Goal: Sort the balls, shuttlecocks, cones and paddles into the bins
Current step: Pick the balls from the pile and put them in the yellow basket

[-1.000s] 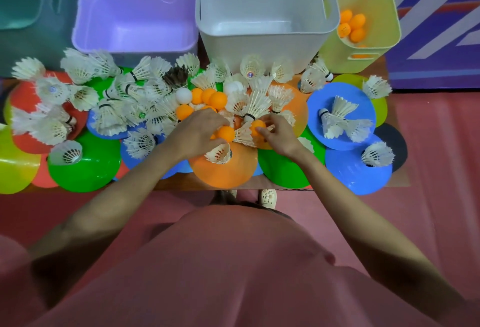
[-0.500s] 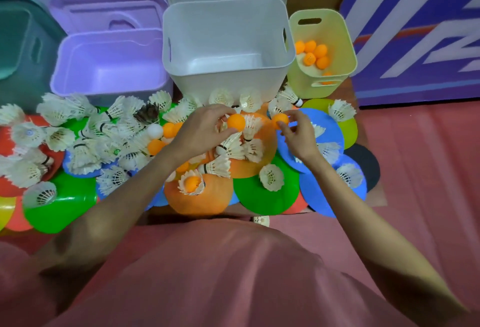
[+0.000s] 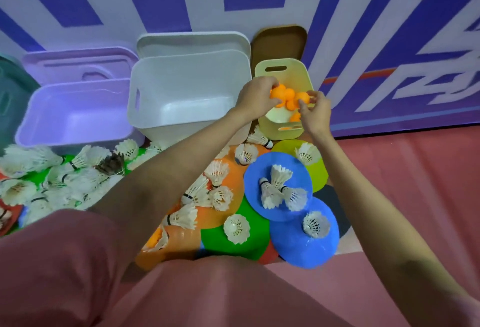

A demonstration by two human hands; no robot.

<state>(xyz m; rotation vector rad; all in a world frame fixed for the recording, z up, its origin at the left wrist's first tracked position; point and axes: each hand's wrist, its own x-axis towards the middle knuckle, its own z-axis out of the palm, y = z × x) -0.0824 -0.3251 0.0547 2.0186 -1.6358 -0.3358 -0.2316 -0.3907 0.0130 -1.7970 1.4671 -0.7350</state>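
Both hands are over the small yellow-green bin (image 3: 291, 73) at the back right. My left hand (image 3: 255, 96) grips an orange ball (image 3: 276, 94) above the bin's opening. My right hand (image 3: 315, 112) pinches another orange ball (image 3: 302, 96) beside it. More orange balls (image 3: 294, 117) lie inside the bin. Many white shuttlecocks (image 3: 276, 189) lie scattered over flat coloured cones: blue (image 3: 278, 160), green (image 3: 215, 241), orange (image 3: 181, 243). One orange ball (image 3: 154, 238) sits among shuttlecocks near my left arm.
A large white bin (image 3: 187, 67) stands left of the yellow-green one, with a purple bin (image 3: 75, 93) and a teal bin (image 3: 10, 87) further left. Lids lean on the purple-and-white wall behind. Red floor lies to the right.
Both hands lifted from the pile, each with an orange ball, and moved up and right to over the yellow-green bin. The camera tilted up toward the wall.
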